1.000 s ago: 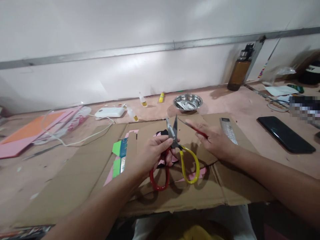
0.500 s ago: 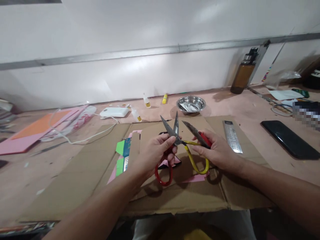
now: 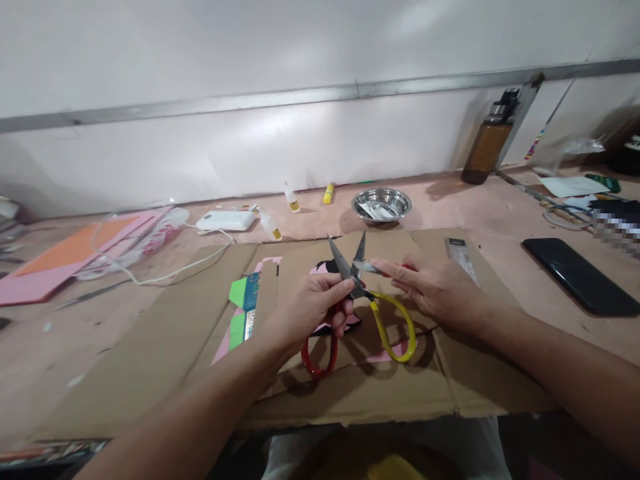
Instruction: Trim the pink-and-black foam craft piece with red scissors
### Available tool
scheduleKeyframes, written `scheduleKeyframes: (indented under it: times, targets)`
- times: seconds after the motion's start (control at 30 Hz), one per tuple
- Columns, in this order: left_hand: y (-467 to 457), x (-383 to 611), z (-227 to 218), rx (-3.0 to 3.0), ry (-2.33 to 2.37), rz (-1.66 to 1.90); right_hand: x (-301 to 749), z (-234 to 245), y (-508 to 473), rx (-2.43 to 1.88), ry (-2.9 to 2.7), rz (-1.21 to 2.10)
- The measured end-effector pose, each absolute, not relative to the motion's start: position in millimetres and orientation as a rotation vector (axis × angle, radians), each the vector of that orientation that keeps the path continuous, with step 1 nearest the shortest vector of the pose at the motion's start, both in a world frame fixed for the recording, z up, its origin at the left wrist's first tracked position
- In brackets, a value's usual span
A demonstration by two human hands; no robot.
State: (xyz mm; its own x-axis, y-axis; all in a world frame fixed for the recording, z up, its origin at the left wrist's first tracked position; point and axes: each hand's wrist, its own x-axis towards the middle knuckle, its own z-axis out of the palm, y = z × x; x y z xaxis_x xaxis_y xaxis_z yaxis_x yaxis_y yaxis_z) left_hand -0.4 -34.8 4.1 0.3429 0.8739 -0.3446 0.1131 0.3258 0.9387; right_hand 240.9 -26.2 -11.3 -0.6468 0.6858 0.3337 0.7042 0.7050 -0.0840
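Observation:
My left hand (image 3: 327, 297) is closed around the pivot area of a pair of scissors (image 3: 357, 283), with one red and one yellow handle loop. Its blades are spread and point away from me. My right hand (image 3: 430, 287) grips a red-handled knife (image 3: 390, 267), its handle mostly covered by my fingers. The knife's tip end is close to the scissor blades; whether they touch I cannot tell. Below the hands, pink and black cut pieces (image 3: 354, 325) lie on a brown cardboard sheet (image 3: 400, 403).
A metal bowl (image 3: 383, 193) with small contents, small glue bottles (image 3: 270, 225) and a yellow tube (image 3: 328, 194) stand at the back. A phone (image 3: 575, 275) and a metal grater-like plate (image 3: 461, 259) lie right. Left are a white power bank (image 3: 225, 221) and foam sheets (image 3: 75, 250).
My right hand has turned over, and the knife now points left toward the scissor blades. It has left the yellow handle. The scissors have tipped slightly in my left hand.

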Motion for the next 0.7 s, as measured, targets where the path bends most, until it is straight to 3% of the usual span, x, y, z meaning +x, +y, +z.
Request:
scheduleKeyframes:
  times: [0.3,0.7]
  targets:
    - [-33.6,-0.5,0.5,1.198,1.102,0.650,245.7,-12.6,-22.7,-1.131,-2.568,-0.284]
    - [-32.8,-0.7,-1.8,1.209,1.123,0.651,246.1,-14.9,-20.1,-1.043,-2.617,-0.244]
